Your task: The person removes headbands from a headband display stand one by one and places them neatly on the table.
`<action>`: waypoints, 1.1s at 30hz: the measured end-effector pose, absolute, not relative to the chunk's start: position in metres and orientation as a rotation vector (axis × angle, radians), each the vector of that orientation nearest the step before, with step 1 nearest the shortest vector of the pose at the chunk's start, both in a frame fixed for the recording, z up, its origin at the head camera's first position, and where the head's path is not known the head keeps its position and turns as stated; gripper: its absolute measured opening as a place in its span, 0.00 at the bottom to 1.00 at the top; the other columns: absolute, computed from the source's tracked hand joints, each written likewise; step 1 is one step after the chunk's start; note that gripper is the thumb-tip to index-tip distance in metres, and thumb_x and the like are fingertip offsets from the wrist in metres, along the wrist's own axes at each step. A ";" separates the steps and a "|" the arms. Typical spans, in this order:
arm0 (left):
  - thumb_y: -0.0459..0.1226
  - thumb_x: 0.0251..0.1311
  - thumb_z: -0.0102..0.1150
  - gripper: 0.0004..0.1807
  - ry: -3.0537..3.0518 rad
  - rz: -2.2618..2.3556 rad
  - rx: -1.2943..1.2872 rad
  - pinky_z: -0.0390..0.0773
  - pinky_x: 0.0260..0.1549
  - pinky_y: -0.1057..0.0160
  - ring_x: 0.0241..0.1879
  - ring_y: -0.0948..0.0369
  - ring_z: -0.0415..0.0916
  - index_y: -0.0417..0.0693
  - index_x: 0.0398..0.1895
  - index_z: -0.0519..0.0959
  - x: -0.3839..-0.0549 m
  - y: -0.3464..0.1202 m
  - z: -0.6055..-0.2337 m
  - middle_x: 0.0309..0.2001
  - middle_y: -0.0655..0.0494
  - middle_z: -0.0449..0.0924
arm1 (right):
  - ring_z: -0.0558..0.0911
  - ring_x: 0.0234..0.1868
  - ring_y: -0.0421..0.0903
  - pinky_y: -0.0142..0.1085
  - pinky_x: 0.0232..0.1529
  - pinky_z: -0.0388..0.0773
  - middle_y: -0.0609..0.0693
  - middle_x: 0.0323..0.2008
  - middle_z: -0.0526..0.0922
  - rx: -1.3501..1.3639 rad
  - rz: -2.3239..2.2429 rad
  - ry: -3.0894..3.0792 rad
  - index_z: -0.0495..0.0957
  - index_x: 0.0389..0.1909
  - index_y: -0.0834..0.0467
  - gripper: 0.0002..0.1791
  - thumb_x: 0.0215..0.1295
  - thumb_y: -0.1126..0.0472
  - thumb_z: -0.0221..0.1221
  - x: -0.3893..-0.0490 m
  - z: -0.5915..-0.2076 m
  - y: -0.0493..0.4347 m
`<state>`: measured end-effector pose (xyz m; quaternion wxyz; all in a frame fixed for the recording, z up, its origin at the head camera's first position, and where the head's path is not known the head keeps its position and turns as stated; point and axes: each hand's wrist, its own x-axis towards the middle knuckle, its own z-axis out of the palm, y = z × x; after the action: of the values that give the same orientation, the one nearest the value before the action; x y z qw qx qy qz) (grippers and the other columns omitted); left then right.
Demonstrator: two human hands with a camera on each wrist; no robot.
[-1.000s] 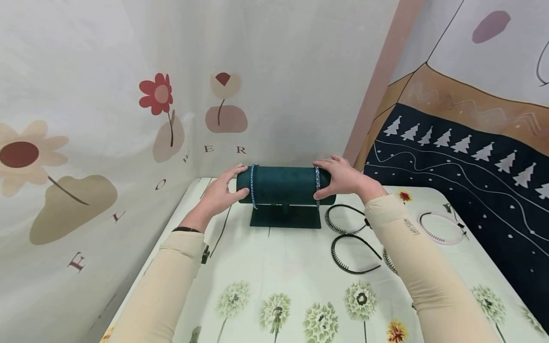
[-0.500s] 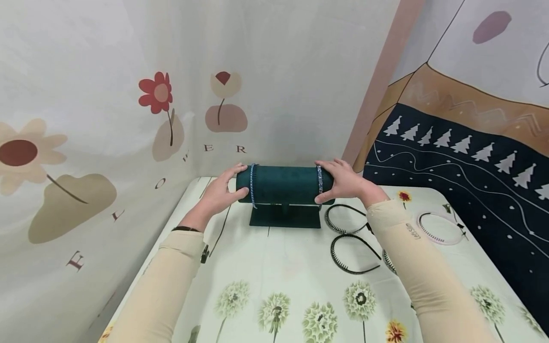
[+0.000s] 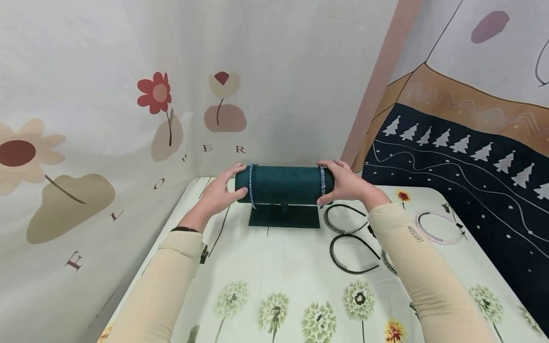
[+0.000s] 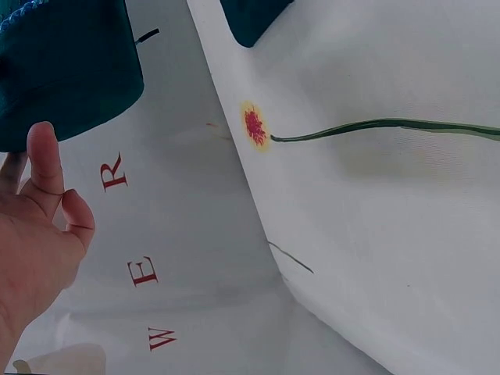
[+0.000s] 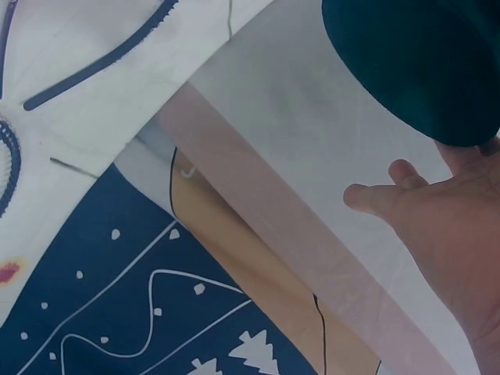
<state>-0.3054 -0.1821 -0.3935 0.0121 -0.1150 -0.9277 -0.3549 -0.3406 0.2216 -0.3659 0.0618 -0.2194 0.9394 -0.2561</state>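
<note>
A dark green velvet T-bar headband stand (image 3: pixel 285 185) stands on the table, its roll lying crosswise. Near the roll's left end sits a blue braided headband (image 3: pixel 251 186); a glittery blue-grey headband (image 3: pixel 323 181) circles the right end. My left hand (image 3: pixel 216 193) grips the left end of the roll, thumb in front and fingers over the top. At the other end my right hand (image 3: pixel 345 183) holds the glittery headband, thumb low at the front and fingertips on top. Both wrist views show the hands at the rounded roll ends, with the backs of the bands hidden.
Right of the stand lie black toothed headbands (image 3: pixel 353 255), one partly under my right forearm. A pink headband (image 3: pixel 437 228) lies farther right on the flower-printed tablecloth (image 3: pixel 257 257). A printed curtain (image 3: pixel 283 95) hangs close behind the table.
My right hand has shifted slightly right along the roll, and the glittery headband has moved with it toward the end. My left hand and the stand stay in place.
</note>
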 end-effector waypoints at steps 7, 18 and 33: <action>0.50 0.75 0.61 0.40 -2.883 -1.109 -0.368 0.70 0.74 0.31 0.83 0.41 0.58 0.71 0.86 0.57 -0.305 -0.182 -0.393 0.89 0.64 0.46 | 0.39 0.86 0.64 0.73 0.73 0.66 0.63 0.85 0.47 -0.641 -0.800 2.833 0.56 0.84 0.44 0.64 0.50 0.43 0.83 -0.340 -0.364 0.225; 0.49 0.75 0.61 0.40 -2.878 -1.122 -0.377 0.69 0.75 0.31 0.84 0.41 0.56 0.71 0.86 0.57 -0.306 -0.183 -0.396 0.89 0.64 0.46 | 0.43 0.86 0.64 0.75 0.77 0.59 0.62 0.84 0.54 -0.608 -0.838 2.828 0.54 0.84 0.48 0.66 0.49 0.45 0.84 -0.337 -0.366 0.236; 0.50 0.75 0.60 0.40 -2.872 -1.101 -0.380 0.71 0.73 0.32 0.82 0.41 0.60 0.70 0.86 0.57 -0.309 -0.185 -0.399 0.89 0.64 0.47 | 0.49 0.86 0.63 0.70 0.81 0.55 0.57 0.87 0.48 -0.624 -1.246 2.547 0.42 0.88 0.49 0.70 0.55 0.54 0.82 -0.348 -0.384 0.246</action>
<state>-0.3086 -0.1845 -0.3986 0.0212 -0.1225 -0.9265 -0.3552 -0.3485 0.2455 -0.3841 0.1189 -0.2135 0.8711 -0.4260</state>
